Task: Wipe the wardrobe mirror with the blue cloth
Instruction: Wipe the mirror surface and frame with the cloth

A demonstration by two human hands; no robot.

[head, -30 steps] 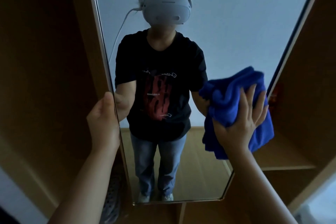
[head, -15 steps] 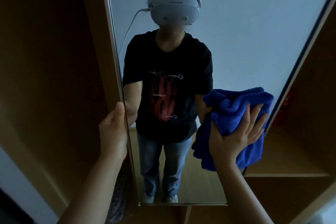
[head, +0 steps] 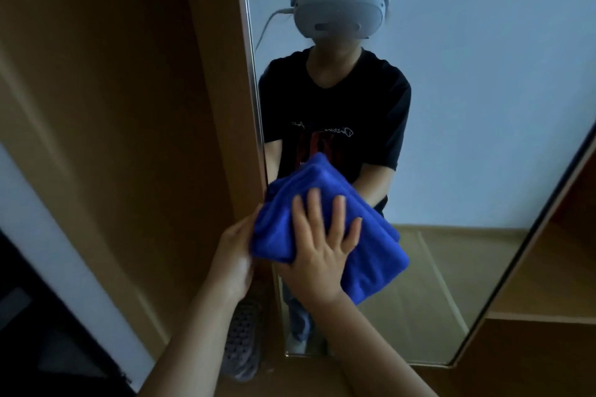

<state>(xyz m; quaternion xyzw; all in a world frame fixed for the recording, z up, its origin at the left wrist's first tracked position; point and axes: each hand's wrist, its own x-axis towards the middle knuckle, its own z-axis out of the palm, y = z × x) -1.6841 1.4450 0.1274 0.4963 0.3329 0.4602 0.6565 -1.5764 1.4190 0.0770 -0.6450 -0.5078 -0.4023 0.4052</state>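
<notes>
Right hand (head: 319, 245) had its fingers spread flat on the blue cloth (head: 325, 229), pressing the bunched wad against the wardrobe mirror (head: 483, 106). Palm-flat pressure, not a grip; my read is that this loaded a wide patch of cloth onto the glass for the wipe.

Cloth sat at the mirror's left edge, in the lower half, with its left fold reaching the metal frame strip (head: 254, 90).

Left hand (head: 233, 255) was at that same edge, just beside the cloth and touching its left side. Fingers wrapped out of sight behind the door edge and cloth, so I couldn't tell whether they were clamped on the door or just resting there. Probable reason for the placement: bracing the wardrobe door (head: 206, 106) so it didn't swing under the wiping pressure.

Wooden shelf (head: 545, 316) showed past the mirror's lower right corner; a dark shoe (head: 242, 345) lay on the floor below the left forearm.

Judgement: mid-wipe, on the lower-left zone. Can't tell from the glass how much of it is done.
</notes>
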